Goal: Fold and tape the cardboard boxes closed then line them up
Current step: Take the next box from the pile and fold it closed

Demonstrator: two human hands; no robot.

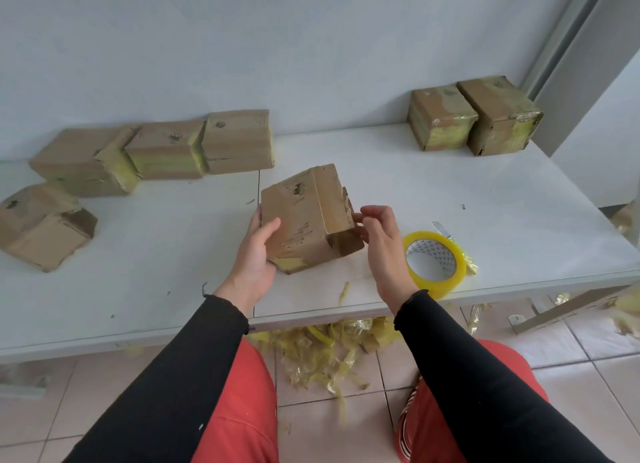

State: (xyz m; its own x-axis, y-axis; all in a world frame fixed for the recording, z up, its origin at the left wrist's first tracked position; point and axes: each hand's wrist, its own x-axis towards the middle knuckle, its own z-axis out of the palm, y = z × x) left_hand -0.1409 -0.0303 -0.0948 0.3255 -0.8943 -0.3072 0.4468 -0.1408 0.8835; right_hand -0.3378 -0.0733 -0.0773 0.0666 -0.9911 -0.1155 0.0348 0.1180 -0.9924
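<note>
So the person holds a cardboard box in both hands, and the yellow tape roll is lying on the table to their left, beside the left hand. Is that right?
Not quite. The head view shows the yellow tape roll on the table to the person's right, beside the right hand, not the left. The rest stands: the cardboard box is held between the left hand and the right hand.

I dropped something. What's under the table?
Under the table, crumpled yellow tape scraps litter the tiled floor, beside a metal bracket. The tabletop covers everything farther back.
</note>
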